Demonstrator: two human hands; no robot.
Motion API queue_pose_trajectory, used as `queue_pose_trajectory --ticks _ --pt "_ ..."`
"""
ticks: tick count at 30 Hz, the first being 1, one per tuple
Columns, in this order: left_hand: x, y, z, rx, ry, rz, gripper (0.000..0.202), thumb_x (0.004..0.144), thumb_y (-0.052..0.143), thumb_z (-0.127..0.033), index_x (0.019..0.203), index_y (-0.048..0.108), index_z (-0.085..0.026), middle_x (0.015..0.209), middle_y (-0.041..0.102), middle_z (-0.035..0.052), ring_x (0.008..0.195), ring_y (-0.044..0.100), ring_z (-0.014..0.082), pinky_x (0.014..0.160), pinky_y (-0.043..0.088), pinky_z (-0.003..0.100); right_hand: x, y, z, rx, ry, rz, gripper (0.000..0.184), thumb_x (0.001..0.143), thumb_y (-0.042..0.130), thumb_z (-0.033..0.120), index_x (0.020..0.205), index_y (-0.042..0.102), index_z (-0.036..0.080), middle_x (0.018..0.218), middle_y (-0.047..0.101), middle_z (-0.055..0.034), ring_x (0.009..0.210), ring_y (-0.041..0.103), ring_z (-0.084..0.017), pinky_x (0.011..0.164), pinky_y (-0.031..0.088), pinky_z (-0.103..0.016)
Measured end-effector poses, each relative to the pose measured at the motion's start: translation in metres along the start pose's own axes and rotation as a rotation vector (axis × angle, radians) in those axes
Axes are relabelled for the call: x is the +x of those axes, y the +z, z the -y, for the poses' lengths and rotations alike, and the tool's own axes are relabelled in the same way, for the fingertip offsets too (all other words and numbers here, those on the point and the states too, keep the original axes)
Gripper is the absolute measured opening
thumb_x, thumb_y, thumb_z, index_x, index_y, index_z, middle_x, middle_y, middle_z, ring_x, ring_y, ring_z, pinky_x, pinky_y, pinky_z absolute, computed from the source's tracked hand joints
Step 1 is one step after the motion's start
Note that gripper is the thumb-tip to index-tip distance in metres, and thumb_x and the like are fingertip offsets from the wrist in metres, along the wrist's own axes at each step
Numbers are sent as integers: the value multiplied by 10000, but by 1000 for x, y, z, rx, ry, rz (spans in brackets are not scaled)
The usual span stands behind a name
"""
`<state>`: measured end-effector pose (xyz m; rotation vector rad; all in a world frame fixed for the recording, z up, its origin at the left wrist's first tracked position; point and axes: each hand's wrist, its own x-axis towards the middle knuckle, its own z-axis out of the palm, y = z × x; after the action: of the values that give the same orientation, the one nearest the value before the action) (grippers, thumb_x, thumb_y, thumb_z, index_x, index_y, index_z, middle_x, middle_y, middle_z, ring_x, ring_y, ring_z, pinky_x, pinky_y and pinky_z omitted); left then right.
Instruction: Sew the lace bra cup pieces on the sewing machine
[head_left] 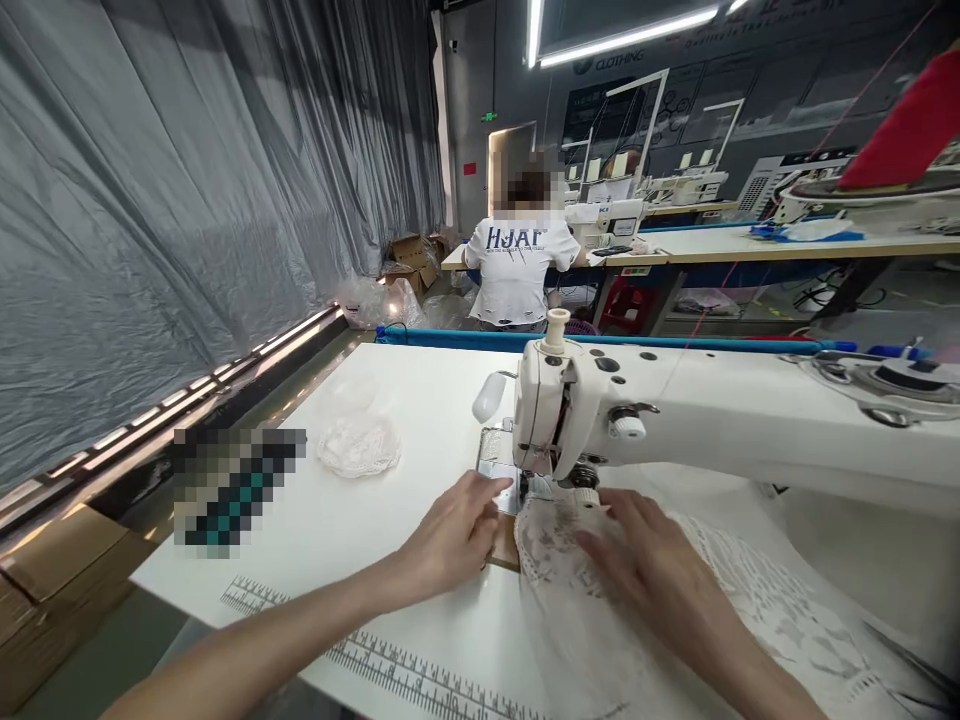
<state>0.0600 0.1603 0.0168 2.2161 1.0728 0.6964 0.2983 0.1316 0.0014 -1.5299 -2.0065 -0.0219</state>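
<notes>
**A:** Where does the lace fabric (pixel 592 590) lie against the person's fingers?

**B:** It spreads flat just in front of the sewing machine (pixel 675 410), its near edge under the machine's head. The right hand (pixel 645 565) rests on top of it, fingers stretched out and pressing down, gripping nothing. The left hand (pixel 454 535) lies flat at the cloth's left edge, fingers released and extended, the tips touching the metal plate (pixel 495 465) below the machine's head.

**A:** And the materials?

**B:** The fabric is white, thin and openwork, with a scalloped edge; it trails away to the right of the machine. The machine is smooth, glossy, cream-white, long in the arm, with a small spool pin (pixel 556 330) on top. A small brown wooden piece (pixel 504 552) shows between the left hand and the cloth. The table (pixel 352 520) under the machine is white and smooth, with a printed ruler scale (pixel 390 665) along its near edge.

**A:** Counts?

**B:** Two hands, one machine here, one lace piece under them, and one small crumpled heap of lace (pixel 358 445) left of the machine, well apart from the hands. Behind the machine, one person in a white shirt (pixel 517 265) sits facing away at another table.
</notes>
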Motion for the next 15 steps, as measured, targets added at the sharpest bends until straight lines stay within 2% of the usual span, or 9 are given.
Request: queue_pose_trajectory --ticks 1,3,5,7,12,15 --pt "0 -1 0 129 64 -30 431 825 394 -23 1217 484 -177 1077 526 99 902 579 173 665 536 284 0 1 3 -123 -77 -69 377 949 316 464 1006 547 171 1026 609 -148 865 585 -276 641 468 -385" --pt "2 -1 -1 334 207 -49 454 791 363 42 1147 531 -185 1121 528 88 968 554 189 709 516 308 0 4 13 -251 -205 -116 361 969 283 367 933 575 157 1029 599 -164 886 560 -283 651 440 -392" --pt "7 3 2 464 363 -19 487 756 360 90 1117 543 -179 1171 534 80 1054 518 199 793 481 341 1 8 21 -235 -282 -66 327 972 293 304 944 580 151 939 611 -138 819 558 -244 639 422 -363" --pt "16 6 7 543 474 17 437 771 408 72 1105 547 -173 1198 541 75 1092 495 200 868 426 376 0 13 25 -196 -337 -15 317 970 319 324 1020 571 139 881 618 -121 784 560 -233 644 419 -364" --pt "24 2 21 586 558 19 143 820 530 -48 892 586 -157 1097 603 48 1065 505 183 872 355 362 0 17 21 -93 -353 150 261 919 464 355 1077 576 180 1031 627 -126 822 586 -240 670 445 -376" --pt "16 -4 20 614 594 -4 128 845 513 -48 802 573 -153 1098 610 43 1069 503 162 888 334 348 4 12 18 -30 -382 213 244 876 553 348 1087 586 230 1140 607 -111 858 603 -228 692 463 -360"
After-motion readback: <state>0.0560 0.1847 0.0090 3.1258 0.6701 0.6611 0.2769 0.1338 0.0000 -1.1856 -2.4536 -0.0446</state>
